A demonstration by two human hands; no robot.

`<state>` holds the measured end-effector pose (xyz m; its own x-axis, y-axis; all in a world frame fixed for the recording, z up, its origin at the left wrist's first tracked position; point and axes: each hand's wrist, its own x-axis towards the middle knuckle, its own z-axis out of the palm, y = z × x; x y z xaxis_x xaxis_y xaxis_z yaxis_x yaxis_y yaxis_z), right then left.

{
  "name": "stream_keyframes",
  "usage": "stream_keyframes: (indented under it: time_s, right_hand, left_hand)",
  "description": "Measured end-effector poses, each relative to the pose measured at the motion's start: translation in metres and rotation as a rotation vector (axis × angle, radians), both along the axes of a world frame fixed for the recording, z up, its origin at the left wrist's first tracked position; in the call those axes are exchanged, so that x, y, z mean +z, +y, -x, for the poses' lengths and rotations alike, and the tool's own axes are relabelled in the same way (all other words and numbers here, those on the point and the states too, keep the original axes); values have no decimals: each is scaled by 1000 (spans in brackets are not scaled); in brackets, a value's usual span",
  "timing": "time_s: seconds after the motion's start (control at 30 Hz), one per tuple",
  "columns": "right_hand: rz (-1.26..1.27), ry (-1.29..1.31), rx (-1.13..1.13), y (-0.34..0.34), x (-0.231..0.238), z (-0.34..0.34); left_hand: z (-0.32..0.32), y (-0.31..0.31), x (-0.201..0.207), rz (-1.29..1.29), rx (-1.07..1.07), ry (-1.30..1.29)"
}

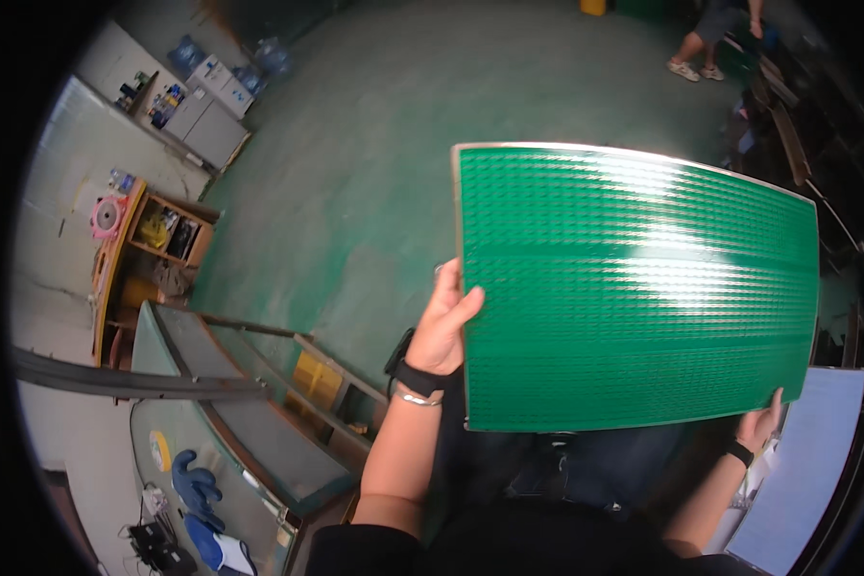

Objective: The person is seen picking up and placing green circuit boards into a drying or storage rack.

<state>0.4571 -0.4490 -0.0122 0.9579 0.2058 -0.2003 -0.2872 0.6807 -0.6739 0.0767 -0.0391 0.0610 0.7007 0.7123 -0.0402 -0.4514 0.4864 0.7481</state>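
A large green panel [566, 288] with rows of small raised dots and a thin pale metal rim is held up in front of me, tilted, with bright glare on its surface. My left hand [444, 322] is closed on its left edge, the thumb over the front face and the other fingers mostly behind. At the lower right corner, my right hand [760, 422] grips the bottom edge; most of its fingers are hidden behind the panel. Both wrists wear dark bands, and a bracelet shows on the left one.
At lower left stands a green-framed bench [298, 442] with blue gloves [197, 490] on it. A pale blue sheet [806, 470] lies at right. Farther off are a wooden shelf [178, 230], a grey cabinet [206, 125] and a person's legs [698, 48].
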Motion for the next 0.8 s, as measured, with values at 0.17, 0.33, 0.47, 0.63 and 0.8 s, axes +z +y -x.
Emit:
stream_keyframes:
  time_s: [0.17, 0.33, 0.47, 0.63, 0.8]
  right_hand:
    - [-65, -114, 57, 1, 3, 19]
    - [108, -227, 220, 16, 22, 40]
    - [124, -238, 347, 51, 63, 63]
    - [251, -330, 364, 66, 83, 71]
    - [249, -339, 409, 71, 94, 74]
  left_hand:
    - [22, 15, -15, -100, 101, 65]
    - [40, 23, -29, -108, 213, 147]
    - [55, 24, -42, -180, 275, 236]
    - [65, 29, -65, -207, 265, 305]
    - [73, 28, -71, -139, 257, 353]
